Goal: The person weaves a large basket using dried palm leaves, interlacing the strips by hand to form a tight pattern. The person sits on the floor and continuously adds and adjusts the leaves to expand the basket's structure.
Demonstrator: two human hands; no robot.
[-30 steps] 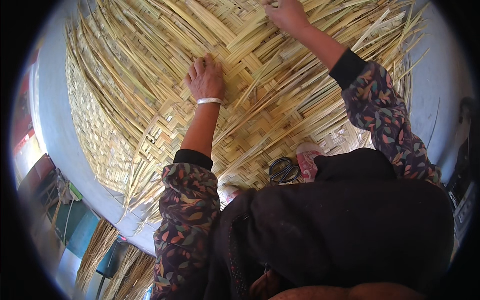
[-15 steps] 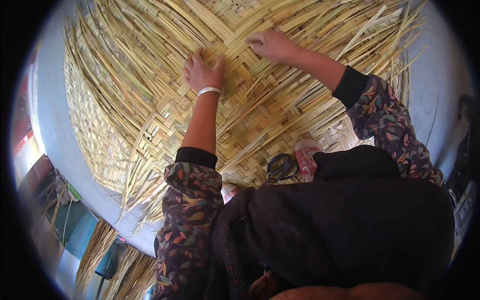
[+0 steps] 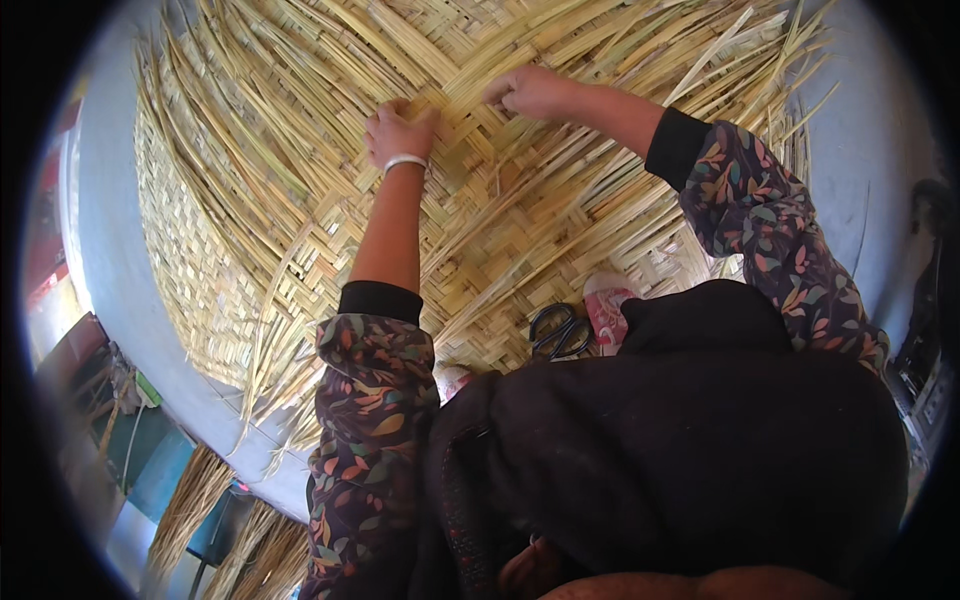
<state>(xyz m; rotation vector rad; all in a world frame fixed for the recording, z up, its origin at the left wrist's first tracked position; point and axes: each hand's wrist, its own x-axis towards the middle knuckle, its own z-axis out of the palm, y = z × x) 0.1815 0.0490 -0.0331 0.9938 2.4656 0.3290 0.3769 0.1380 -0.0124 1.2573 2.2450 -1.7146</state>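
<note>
A large mat of woven yellow reed strips [image 3: 540,230] spreads out under both my hands, with many long loose strips [image 3: 250,130] lying across it. Near its middle, my left hand [image 3: 402,137], a white bangle at the wrist, presses down with bent fingers closed over strips; its fingertips are partly hidden. A short way to the right, my right hand [image 3: 532,93] is closed in a pinch at the weave, on a strip that its fingers mostly cover. A pair of dark-handled scissors [image 3: 560,332] lies on the mat close to my body, beside my red-and-white shoe [image 3: 606,308].
Loose strip ends fan out at the upper right [image 3: 790,60] and over the mat's left edge. Grey floor [image 3: 110,220] surrounds the mat. Bundles of thin brown stalks [image 3: 190,505] stand at the lower left, near blue and dark objects.
My left hand has shifted slightly left and its fingers have drawn in. My right hand has come slightly lower, its fingers more tightly closed. The whole view has moved a little.
</note>
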